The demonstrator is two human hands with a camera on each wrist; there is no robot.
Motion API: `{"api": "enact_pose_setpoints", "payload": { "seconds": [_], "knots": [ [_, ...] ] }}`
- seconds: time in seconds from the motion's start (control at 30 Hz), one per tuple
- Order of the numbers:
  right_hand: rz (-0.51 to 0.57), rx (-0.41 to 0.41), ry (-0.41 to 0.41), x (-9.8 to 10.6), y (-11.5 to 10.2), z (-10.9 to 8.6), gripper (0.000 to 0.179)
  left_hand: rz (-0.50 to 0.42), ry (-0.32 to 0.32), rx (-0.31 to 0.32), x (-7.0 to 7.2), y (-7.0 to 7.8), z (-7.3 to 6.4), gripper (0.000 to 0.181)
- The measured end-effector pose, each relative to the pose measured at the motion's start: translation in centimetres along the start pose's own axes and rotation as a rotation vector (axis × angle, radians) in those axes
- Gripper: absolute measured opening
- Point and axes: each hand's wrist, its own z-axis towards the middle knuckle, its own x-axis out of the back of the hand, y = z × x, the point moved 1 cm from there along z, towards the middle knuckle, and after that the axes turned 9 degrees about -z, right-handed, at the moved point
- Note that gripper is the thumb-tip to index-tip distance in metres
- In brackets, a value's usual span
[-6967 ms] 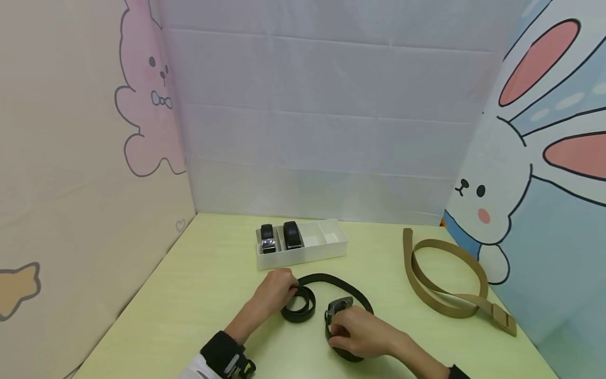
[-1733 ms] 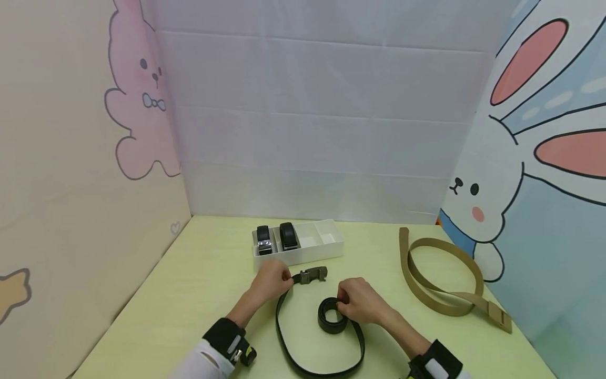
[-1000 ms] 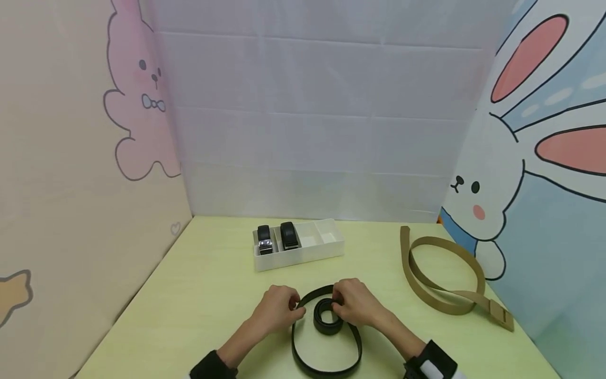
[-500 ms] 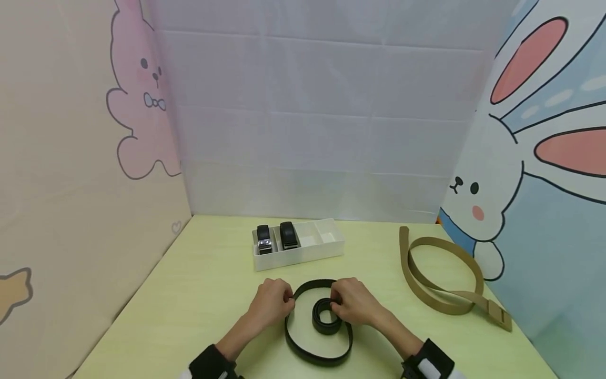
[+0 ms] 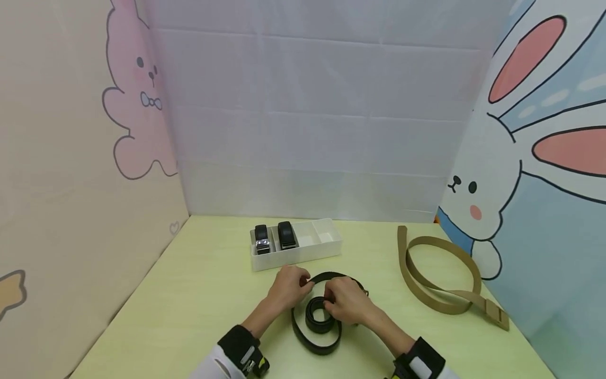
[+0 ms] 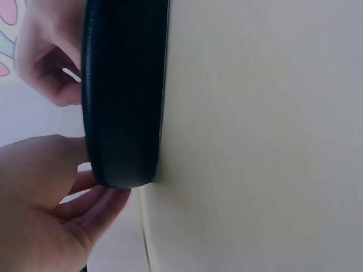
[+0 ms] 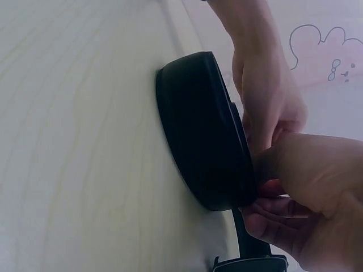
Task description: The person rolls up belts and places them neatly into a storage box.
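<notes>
A black belt [image 5: 318, 348] stands on edge on the table, its inner part wound into a tight coil [image 5: 319, 327] and the rest curving round it in a wider loop. My left hand [image 5: 289, 288] pinches the loop at its far left side. With thumb and fingers, my right hand [image 5: 349, 301] grips the right side of the coil. Beyond the right hand the buckle is mostly hidden in the head view; the right wrist view shows the metal buckle [image 7: 252, 264] below the fingers. In the left wrist view the black band [image 6: 127, 96] fills the foreground.
Behind the hands stands a white divided tray [image 5: 303, 257]. Its two left compartments hold a rolled black belt with a silver buckle [image 5: 262, 244] and another rolled black belt [image 5: 286, 234]. A tan webbing belt [image 5: 437, 303] lies loosely looped at the right.
The coil has passed from the left hand to the right. The buckle end has swung from the far left round to the right, and the outer loop has become smaller. Tray and tan belt stay put.
</notes>
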Motion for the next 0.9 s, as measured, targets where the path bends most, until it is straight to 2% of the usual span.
{"api": "enact_pose_setpoints", "payload": {
  "seconds": [0.1, 0.17, 0.3, 0.4, 0.5, 0.57, 0.67, 0.73, 0.77, 0.8, 0.9],
  "knots": [
    [0.008, -0.055, -0.038, 0.5, -0.2, 0.1, 0.016, -0.028, -0.039, 0.073, 0.8, 0.3, -1.6, 0.026],
    [0.011, -0.085, -0.061, 0.8, -0.3, 0.1, 0.016, -0.043, -0.049, 0.124, 1.4, 0.4, -2.8, 0.03],
    [0.004, -0.091, -0.081, 1.0, -0.4, 0.1, 0.016, -0.036, -0.039, 0.136, 2.6, 0.6, -4.7, 0.01],
    [0.018, -0.091, -0.082, 0.9, -0.3, 0.0, 0.016, -0.019, -0.038, 0.111, 3.1, 0.8, -5.1, 0.014],
    [0.045, -0.065, -0.059, 0.5, 0.1, -0.2, 0.015, 0.002, -0.04, 0.104, 3.0, 0.7, -4.4, 0.019],
    [0.044, -0.002, -0.021, -0.7, 1.3, -0.2, 0.012, 0.02, -0.033, 0.096, 2.6, 0.4, -3.5, 0.019],
    [0.06, 0.015, -0.003, -1.0, 1.5, -0.1, 0.012, 0.028, -0.019, 0.047, 1.8, -0.1, -1.7, 0.016],
    [0.065, 0.002, -0.013, -1.1, 1.4, 0.1, 0.012, 0.026, -0.012, -0.001, 1.4, -0.4, -0.7, 0.014],
    [0.07, -0.021, -0.029, -0.8, 1.0, 0.1, 0.012, 0.023, -0.001, -0.051, 1.0, -1.2, -0.2, 0.014],
    [0.086, -0.053, -0.046, -0.2, 0.3, 0.3, 0.014, 0.02, 0.003, -0.073, 0.8, -1.3, 0.1, 0.013],
    [0.08, -0.084, -0.071, -0.1, 0.0, 0.4, 0.014, 0.005, 0.005, -0.097, 0.7, -1.3, 0.5, 0.01]
  ]
}}
